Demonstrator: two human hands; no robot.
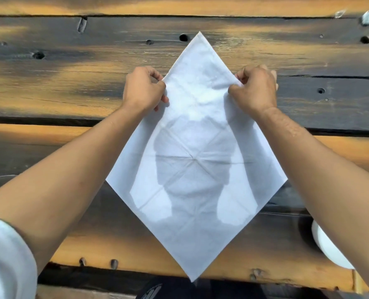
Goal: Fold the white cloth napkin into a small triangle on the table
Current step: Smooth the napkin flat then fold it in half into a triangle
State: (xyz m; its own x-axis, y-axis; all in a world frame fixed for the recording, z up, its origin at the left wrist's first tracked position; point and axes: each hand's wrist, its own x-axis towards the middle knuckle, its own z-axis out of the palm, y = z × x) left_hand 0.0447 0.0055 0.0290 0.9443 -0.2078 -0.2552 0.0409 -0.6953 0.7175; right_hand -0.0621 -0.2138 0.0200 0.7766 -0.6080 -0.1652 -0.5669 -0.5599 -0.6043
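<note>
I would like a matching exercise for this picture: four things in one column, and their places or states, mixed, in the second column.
Things:
1. napkin
2. left hand
3. right hand
4. white dish

Places or states:
a. pinches the napkin's upper right edge
b. lies spread like a diamond, creased
c. partly hidden under the right forearm
d. pinches the napkin's upper left edge

Pairs: 1-b, 2-d, 3-a, 4-c

napkin (195, 165) spread cornerwise on table (49, 87), hands (143, 88) (253, 89) at its far edges, bowl (328, 247) at right
</note>
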